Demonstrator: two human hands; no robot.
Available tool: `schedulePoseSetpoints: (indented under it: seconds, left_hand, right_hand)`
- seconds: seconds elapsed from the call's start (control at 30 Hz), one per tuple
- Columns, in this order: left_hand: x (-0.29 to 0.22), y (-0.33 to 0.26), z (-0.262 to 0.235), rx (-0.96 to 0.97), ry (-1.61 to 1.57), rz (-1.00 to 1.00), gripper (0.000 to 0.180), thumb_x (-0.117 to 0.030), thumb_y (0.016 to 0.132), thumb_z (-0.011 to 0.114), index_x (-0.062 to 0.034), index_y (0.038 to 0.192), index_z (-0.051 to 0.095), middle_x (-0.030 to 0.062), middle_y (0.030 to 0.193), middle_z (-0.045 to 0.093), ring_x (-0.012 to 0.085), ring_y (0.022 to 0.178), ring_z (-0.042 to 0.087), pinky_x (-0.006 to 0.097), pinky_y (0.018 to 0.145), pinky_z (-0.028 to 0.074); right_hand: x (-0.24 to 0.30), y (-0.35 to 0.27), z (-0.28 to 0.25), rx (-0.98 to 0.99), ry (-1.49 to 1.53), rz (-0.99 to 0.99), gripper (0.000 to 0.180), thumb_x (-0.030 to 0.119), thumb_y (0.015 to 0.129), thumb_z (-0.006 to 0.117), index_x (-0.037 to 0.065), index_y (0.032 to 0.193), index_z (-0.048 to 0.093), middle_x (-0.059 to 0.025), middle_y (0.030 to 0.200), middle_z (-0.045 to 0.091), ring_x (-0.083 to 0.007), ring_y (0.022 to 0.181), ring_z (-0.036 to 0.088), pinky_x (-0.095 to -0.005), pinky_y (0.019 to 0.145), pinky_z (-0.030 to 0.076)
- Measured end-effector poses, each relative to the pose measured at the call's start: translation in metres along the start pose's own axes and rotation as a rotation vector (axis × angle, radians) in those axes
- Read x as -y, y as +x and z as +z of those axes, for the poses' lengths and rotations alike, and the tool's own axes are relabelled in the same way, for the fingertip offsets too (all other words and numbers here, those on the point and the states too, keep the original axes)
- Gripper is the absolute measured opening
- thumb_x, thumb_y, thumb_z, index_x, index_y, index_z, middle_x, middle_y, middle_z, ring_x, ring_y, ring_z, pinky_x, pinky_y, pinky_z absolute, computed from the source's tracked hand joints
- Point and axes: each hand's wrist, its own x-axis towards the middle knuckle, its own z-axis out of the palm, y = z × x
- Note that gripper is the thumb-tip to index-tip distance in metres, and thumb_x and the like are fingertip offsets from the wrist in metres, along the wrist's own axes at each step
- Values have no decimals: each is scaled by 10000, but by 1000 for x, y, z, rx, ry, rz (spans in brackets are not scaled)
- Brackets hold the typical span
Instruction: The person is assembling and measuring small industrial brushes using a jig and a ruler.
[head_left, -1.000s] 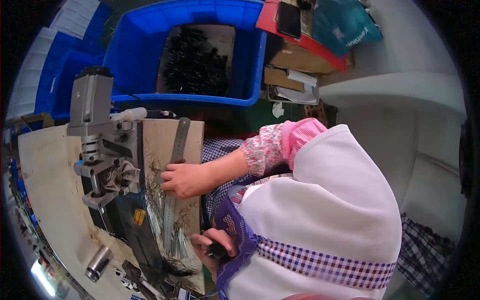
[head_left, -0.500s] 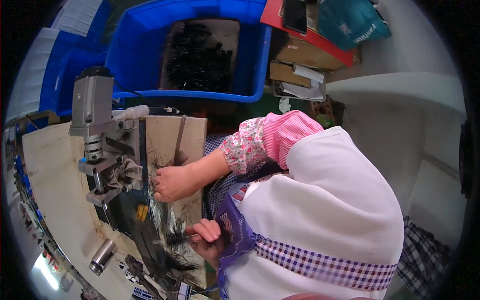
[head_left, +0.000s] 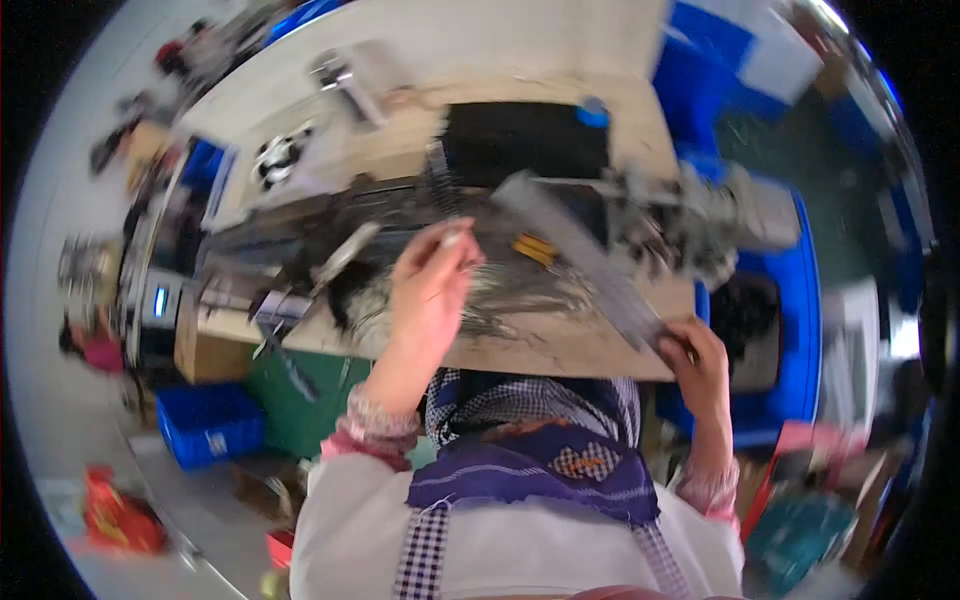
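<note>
The right grip [head_left: 697,358] is closed on the near end of a grey ruler [head_left: 585,258] slanting over the worktop [head_left: 636,140]; the left grip [head_left: 432,268] pinches a blurred dark brush [head_left: 443,180]. Dark pieces [head_left: 747,308] in the blue bin [head_left: 811,300] look done; loose wires [head_left: 495,310] look unworked.

Person's bare L forearm [head_left: 402,368] reaches fwd, slanting a bit to the R, out of a bunched pink floral fabric cuff [head_left: 376,428]. L hand [head_left: 430,270] is out front, fingertips [head_left: 465,230] pinched tog., far as I can see from here. R forearm [head_left: 713,430], bare too, comes nearly straight fwd from a similar pink cuff [head_left: 709,488]; R hand [head_left: 699,360] is closer to the body, well apart from the L one, fingers [head_left: 688,330] bent in a grip, slightly blurred.
</note>
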Motion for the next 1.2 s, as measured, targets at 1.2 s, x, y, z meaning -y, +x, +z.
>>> schedulePoseSetpoints:
  seconds: [1.2]
  left_hand:
    - [-20,51,49,138,-124,78,157,-25,848,657,7,1001,651,65,895,663,123,745,615,251,656,497]
  right_hand:
    - [34,22,76,-151,154,-157,376,-71,796,634,-17,1163,573,-74,813,515,-171,758,489,-268,706,430]
